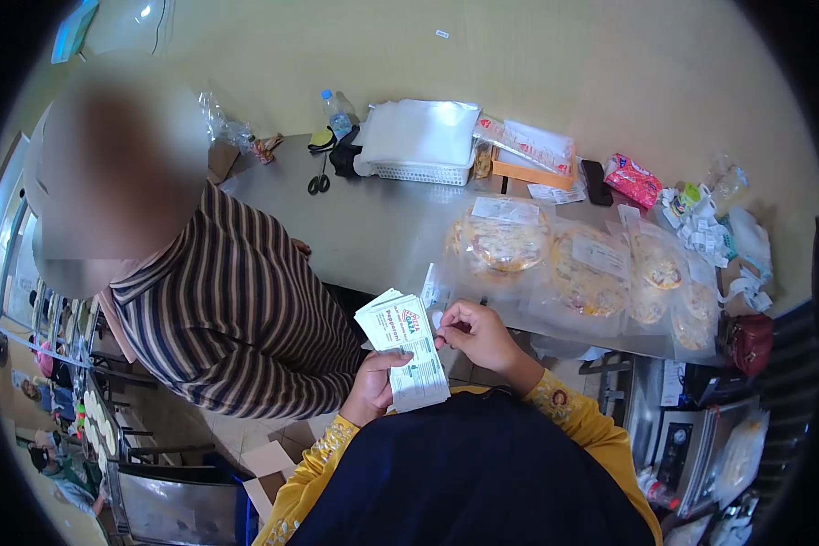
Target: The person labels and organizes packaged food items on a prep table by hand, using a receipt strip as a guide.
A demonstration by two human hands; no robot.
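My left hand (370, 384) grips a thick stack of printed pizza labels (416, 378) in front of my body, thumb on top. The top label reads "Pizza Gaza" and "Pepperoni". My right hand (479, 338) is at the right edge of the stack, thumb and forefinger pinched together. A small pale bit shows at those fingertips; I cannot make out what it is. Beyond my hands, several bagged pizzas lie on the metal table, including a near-left bagged pizza (505, 241) and a middle bagged pizza (591, 271), both with white labels on top.
A person in a striped top (246, 309) stands close on my left. Along the wall are scissors (318, 185), a white basket with sheets (419, 171), an orange tray (532, 173), a phone (597, 183) and a pink packet (632, 180). The metal table (337, 227) runs across.
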